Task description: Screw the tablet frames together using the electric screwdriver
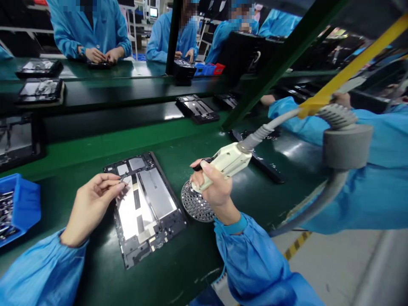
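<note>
Grey hose (270,125) above the right hand (216,191)

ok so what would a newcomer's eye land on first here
A cream-coloured plastic handheld tool on a grey hose stands out at centre right, gripped in the right hand above a round perforated metal disc. To its left lies an open dark tablet frame with silver panels on the green bench, the left hand at its edge. A bright yellow bar slants across the upper right.
</note>
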`<state>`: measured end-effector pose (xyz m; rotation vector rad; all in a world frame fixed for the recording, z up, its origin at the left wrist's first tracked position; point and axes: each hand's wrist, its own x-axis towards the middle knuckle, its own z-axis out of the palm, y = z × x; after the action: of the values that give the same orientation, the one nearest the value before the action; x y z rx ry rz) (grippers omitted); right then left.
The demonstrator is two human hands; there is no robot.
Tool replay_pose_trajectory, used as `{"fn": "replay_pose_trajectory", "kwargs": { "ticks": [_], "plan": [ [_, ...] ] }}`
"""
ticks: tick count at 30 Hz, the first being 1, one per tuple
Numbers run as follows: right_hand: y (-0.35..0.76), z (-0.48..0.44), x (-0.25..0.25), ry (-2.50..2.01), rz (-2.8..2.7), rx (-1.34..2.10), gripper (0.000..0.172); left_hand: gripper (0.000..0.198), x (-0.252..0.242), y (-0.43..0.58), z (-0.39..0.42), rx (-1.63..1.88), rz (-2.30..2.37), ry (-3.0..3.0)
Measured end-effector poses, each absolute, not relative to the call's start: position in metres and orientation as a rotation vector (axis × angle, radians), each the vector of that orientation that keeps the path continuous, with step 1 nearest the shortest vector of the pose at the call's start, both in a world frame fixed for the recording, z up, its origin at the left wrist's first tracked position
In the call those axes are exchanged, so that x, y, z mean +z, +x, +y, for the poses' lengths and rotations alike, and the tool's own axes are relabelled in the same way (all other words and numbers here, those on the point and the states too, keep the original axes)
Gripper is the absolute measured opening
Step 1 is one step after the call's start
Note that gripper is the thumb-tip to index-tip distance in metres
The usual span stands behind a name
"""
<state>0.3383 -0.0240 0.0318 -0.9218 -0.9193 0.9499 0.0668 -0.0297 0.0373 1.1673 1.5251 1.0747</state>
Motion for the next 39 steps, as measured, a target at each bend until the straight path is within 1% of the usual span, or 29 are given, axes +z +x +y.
{"fn": "replay_pose_trajectory", "kwargs": {
  "ticks": [4, 9, 11, 19, 28, 33, 39],
  "plan": [
    [0.338, -0.024, 0.03, -0.946, -0.898, 0.954, 0.041, 0.046, 0.033, 0.055, -0.019, 1.094, 1.596, 1.203],
    [0.338, -0.027, 0.027, -1.0, -0.883, 0.992, 0.04, 0.043, 0.019, 0.041, 0.0, 1.233, 1.603, 1.171],
    [0.339, -0.029, 0.029, -1.004, -0.873, 0.992, 0.038, 0.038, 0.015, 0.036, 0.009, 1.258, 1.606, 1.144],
    [0.338, -0.039, 0.056, -0.872, -0.933, 1.009, 0.037, 0.01, 0.001, 0.027, 0.031, 1.089, 1.745, 1.115],
    [0.299, -0.04, 0.068, -0.824, -1.033, 1.097, 0.033, 0.007, -0.011, 0.026, 0.031, 1.075, 1.736, 1.235],
    [0.24, -0.005, 0.082, -0.752, -1.109, 1.15, 0.04, 0.006, -0.014, 0.024, 0.038, 1.001, 1.668, 1.173],
    [0.152, 0.05, 0.067, -0.772, -1.059, 1.175, 0.036, 0.011, -0.013, 0.021, 0.047, 0.901, 1.597, 1.08]
  ]
}}
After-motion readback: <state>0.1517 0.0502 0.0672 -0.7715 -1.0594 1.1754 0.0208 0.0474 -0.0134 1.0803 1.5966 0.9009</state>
